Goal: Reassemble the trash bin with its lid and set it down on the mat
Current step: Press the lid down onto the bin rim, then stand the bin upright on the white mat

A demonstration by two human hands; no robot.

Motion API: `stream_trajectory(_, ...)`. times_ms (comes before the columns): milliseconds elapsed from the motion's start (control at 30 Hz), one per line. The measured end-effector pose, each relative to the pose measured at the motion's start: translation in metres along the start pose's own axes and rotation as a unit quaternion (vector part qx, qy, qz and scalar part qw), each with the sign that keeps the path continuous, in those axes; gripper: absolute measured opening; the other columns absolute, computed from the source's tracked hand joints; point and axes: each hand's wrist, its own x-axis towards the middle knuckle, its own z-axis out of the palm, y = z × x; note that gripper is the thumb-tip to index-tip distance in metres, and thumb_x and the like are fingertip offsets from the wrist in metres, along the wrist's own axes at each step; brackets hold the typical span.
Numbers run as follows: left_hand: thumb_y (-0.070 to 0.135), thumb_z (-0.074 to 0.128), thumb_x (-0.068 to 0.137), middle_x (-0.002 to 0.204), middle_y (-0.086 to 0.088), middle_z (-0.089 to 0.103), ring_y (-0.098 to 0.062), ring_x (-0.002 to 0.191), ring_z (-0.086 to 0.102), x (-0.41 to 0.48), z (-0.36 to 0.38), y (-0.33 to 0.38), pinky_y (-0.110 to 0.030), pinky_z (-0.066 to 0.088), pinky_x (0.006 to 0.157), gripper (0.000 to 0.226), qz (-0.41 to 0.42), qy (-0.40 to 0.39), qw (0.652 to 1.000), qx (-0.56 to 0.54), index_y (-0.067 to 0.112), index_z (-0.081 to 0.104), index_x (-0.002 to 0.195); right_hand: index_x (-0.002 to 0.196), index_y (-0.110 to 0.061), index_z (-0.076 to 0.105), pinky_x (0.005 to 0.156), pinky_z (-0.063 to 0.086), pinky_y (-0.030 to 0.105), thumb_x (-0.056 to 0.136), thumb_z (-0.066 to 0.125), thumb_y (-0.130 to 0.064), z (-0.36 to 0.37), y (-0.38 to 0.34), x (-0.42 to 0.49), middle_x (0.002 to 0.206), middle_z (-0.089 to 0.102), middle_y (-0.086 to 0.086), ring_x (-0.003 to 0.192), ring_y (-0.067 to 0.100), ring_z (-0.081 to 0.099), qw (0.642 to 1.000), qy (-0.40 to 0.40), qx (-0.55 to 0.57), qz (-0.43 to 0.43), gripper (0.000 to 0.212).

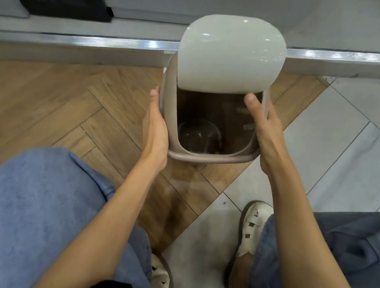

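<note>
The bin [211,132] is clasped at its sides by both hands [156,131] [266,137], mouth toward the camera; lid [231,55] raised at its far edge. No writing is legible.

The trash bin [211,132] sits between the hands: left hand [155,131] against its left side, right hand [265,137] against its right, the lid [231,55] raised at its far edge, a metal ledge [78,40] behind it

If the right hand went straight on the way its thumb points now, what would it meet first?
Probably the lid: the right hand grips the bin, its thumb tip just under the raised lid's lower edge. Depth is unclear.
</note>
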Motion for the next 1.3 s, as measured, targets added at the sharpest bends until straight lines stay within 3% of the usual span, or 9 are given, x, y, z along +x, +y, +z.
stream_trajectory(100,0.064,0.034,0.095,0.124,0.0,0.071,-0.014,0.11,0.067,0.013,0.003,0.005,-0.035,0.053,0.098,0.056,0.004,0.018,1.0,-0.016,0.035,0.061,0.134,0.147,-0.028,0.046,0.101,0.05,0.033,0.079,0.05,-0.072,0.005,-0.008,0.011,0.136,0.06,-0.008,0.12,0.008,0.061,1.0,0.002,0.012,0.01,0.082)
stream_trajectory(300,0.065,0.035,0.092,0.133,-0.004,0.068,-0.018,0.12,0.063,0.037,0.011,0.015,-0.041,0.045,0.109,0.069,0.007,0.027,0.999,-0.025,0.018,0.06,0.136,0.141,-0.029,0.055,0.106,0.049,0.037,0.084,0.047,-0.073,0.017,-0.015,0.036,0.132,0.066,-0.01,0.119,0.007,0.063,0.999,0.018,0.043,0.027,0.072)
stream_trajectory(533,0.057,0.035,0.1,0.13,0.002,0.07,-0.011,0.116,0.064,0.065,0.022,0.028,-0.034,0.048,0.106,0.057,0.021,0.024,0.999,-0.017,0.021,0.063,0.134,0.133,-0.039,0.061,0.106,0.047,0.043,0.069,0.047,-0.088,0.028,-0.023,0.068,0.13,0.066,-0.01,0.12,0.014,0.061,0.997,0.05,0.042,0.037,0.082)
stream_trajectory(700,0.057,0.043,0.093,0.109,0.005,0.077,-0.012,0.098,0.07,0.087,0.029,0.044,-0.03,0.054,0.087,0.048,0.005,0.025,1.0,-0.001,0.023,0.076,0.104,0.134,-0.037,0.061,0.106,0.046,0.045,0.064,0.048,-0.091,0.033,-0.032,0.096,0.132,0.066,-0.009,0.123,0.018,0.059,0.997,0.054,0.038,0.029,0.089)
stream_trajectory(800,0.052,0.043,0.095,0.09,0.007,0.073,-0.011,0.079,0.065,0.101,0.036,0.053,-0.026,0.049,0.067,0.039,0.005,0.022,1.0,0.009,0.027,0.068,0.081,0.135,-0.032,0.06,0.105,0.047,0.045,0.069,0.047,-0.086,0.036,-0.037,0.113,0.129,0.066,-0.007,0.119,0.017,0.06,0.998,0.051,0.031,0.021,0.087)
stream_trajectory(867,0.055,0.042,0.093,0.088,0.007,0.073,-0.013,0.08,0.065,0.112,0.038,0.057,-0.027,0.048,0.066,0.04,0.008,0.016,1.0,0.014,0.027,0.066,0.076,0.135,-0.029,0.06,0.105,0.047,0.046,0.069,0.045,-0.087,0.038,-0.039,0.124,0.127,0.066,-0.006,0.117,0.018,0.061,0.998,0.049,0.024,0.013,0.089)
stream_trajectory(933,0.059,0.041,0.09,0.099,0.004,0.078,-0.016,0.091,0.069,0.123,0.039,0.058,-0.03,0.051,0.073,0.046,0.014,0.004,1.0,0.014,0.026,0.071,0.084,0.135,-0.028,0.06,0.104,0.048,0.047,0.068,0.043,-0.087,0.039,-0.04,0.134,0.126,0.067,-0.005,0.117,0.019,0.061,0.999,0.048,0.019,0.005,0.09)
stream_trajectory(1067,0.067,0.039,0.086,0.118,0.001,0.075,-0.017,0.106,0.067,0.141,0.045,0.063,-0.034,0.053,0.083,0.066,0.026,-0.001,1.0,0.011,0.023,0.071,0.122,0.13,-0.029,0.062,0.105,0.047,0.046,0.073,0.045,-0.084,0.04,-0.045,0.151,0.122,0.069,-0.008,0.116,0.018,0.062,0.998,0.052,0.029,-0.004,0.081)
stream_trajectory(1300,0.073,0.042,0.077,0.121,0.001,0.073,-0.019,0.109,0.066,0.162,0.054,0.071,-0.037,0.053,0.093,0.072,0.022,0.006,1.0,0.002,0.026,0.07,0.124,0.135,-0.023,0.06,0.103,0.05,0.041,0.085,0.045,-0.075,0.039,-0.054,0.168,0.119,0.07,-0.008,0.111,0.014,0.064,0.999,0.034,0.036,-0.015,0.074)
